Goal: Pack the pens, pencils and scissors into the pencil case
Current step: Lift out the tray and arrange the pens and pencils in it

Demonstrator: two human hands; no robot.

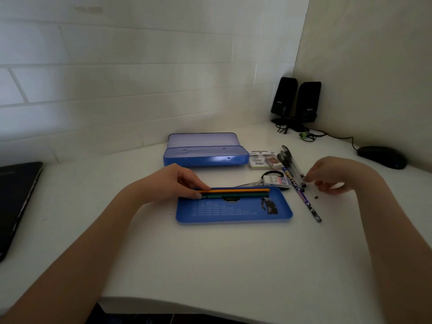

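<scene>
- Black laptop (pixel 16 204), lid down, sits at the far-left edge of the white desk (pixel 210 265); pushed aside, likely to free working room.
- Left hand (pixel 182 181) lies over the left ends of two pencils, one orange (pixel 240 190) and one dark green (pixel 245 195). Fingers curl round them, thumb at the near side. Pencils lie lengthwise along the far edge of a shallow blue metal tray (pixel 233 216), so the grip reads as settling them flat against the wall to leave space for more.
- That tray, with printed tables and a small figure on its floor, sits near centre. Looks like a lift-out layer of the case.
- Blue metal pencil case (pixel 205 157), hinged lid propped up, stands just beyond the tray toward the tiled wall; nothing seen inside from this angle.
- Silver scissors with black handles (pixel 259 182) lie just behind the tray's far-right corner, a white eraser (pixel 277 181) resting on the handle loop. Not yet packed.
- Patterned purple pencil (pixel 301 195) and clear gel pens (pixel 289 164) fan out right of the tray, still on the desk.
- Right hand (pixel 336 174) hovers at the pens' near ends, fingertips pinched together; whether it actually grips a pen, I cannot tell.
- Black speakers (pixel 295 101) and black mouse (pixel 382 156) sit far right, clear of the work.
</scene>
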